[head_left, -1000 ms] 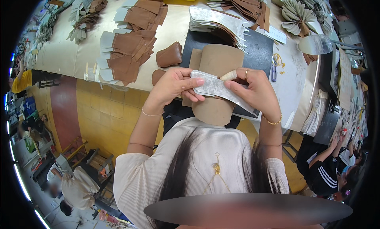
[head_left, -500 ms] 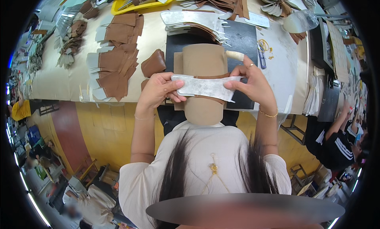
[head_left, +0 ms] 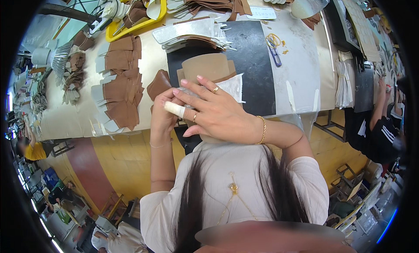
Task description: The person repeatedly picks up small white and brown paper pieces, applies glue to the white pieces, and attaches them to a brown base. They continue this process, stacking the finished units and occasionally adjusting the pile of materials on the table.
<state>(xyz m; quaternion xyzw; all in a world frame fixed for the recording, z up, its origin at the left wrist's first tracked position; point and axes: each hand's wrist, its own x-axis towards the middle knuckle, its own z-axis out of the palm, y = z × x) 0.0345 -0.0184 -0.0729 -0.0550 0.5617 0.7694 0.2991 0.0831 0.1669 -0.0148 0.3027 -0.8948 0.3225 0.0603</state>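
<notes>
A white-backed brown leather piece (head_left: 233, 88) lies across a tan, rounded pad (head_left: 207, 66) in front of me. My right hand (head_left: 216, 111) is spread flat over the piece with nothing gripped. Its fingers point left, and their tips rest at my left hand; one finger wears a pale finger cover (head_left: 174, 109). My left hand (head_left: 162, 111) is closed at the piece's left end, its fingers partly hidden beneath the right ones. Most of the piece is covered by my right hand; only its right end shows.
A folded brown leather piece (head_left: 159, 83) lies left of the pad, on a black mat's edge. Behind stands a stack of white-backed pieces (head_left: 192, 33). Brown pieces (head_left: 124, 91) overlap at left. Purple-handled snips (head_left: 275, 52) lie right, a yellow tray (head_left: 137, 23) far left.
My right hand has left the piece's right end and swept left, flat across it to my left hand. The view has shifted, and the piece now slants up to the right.
</notes>
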